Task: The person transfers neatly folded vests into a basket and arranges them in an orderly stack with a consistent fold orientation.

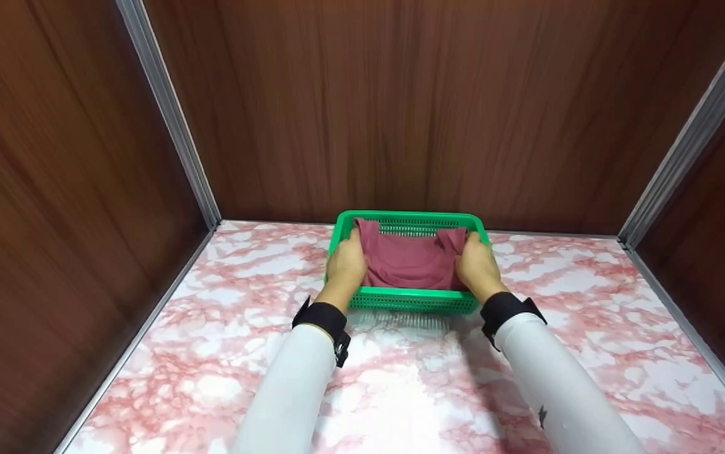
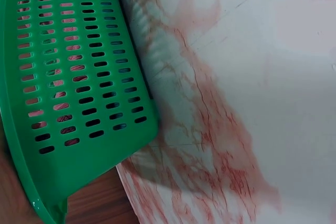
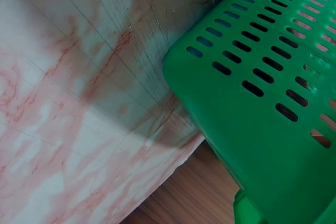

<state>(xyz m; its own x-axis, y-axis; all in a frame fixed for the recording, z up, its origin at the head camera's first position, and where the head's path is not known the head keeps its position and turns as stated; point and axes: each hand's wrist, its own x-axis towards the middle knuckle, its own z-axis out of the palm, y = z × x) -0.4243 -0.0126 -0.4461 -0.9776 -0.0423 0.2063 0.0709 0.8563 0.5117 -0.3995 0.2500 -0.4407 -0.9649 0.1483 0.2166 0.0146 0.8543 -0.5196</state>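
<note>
A dusty maroon top with a rounded neckline lies in a green plastic basket. My left hand reaches over the basket's near left side and grips the top by its left shoulder part. On the other side my right hand grips the right shoulder part. Fabric hides most of the fingers. In the left wrist view, the basket's slotted wall fills the left, with a blurred bit of hand at the edge. The right wrist view shows a rounded basket corner.
The basket stands on a red-and-white marbled table, close to a brown wood-grain back panel. Similar side panels rise left and right, joined by grey metal corner strips.
</note>
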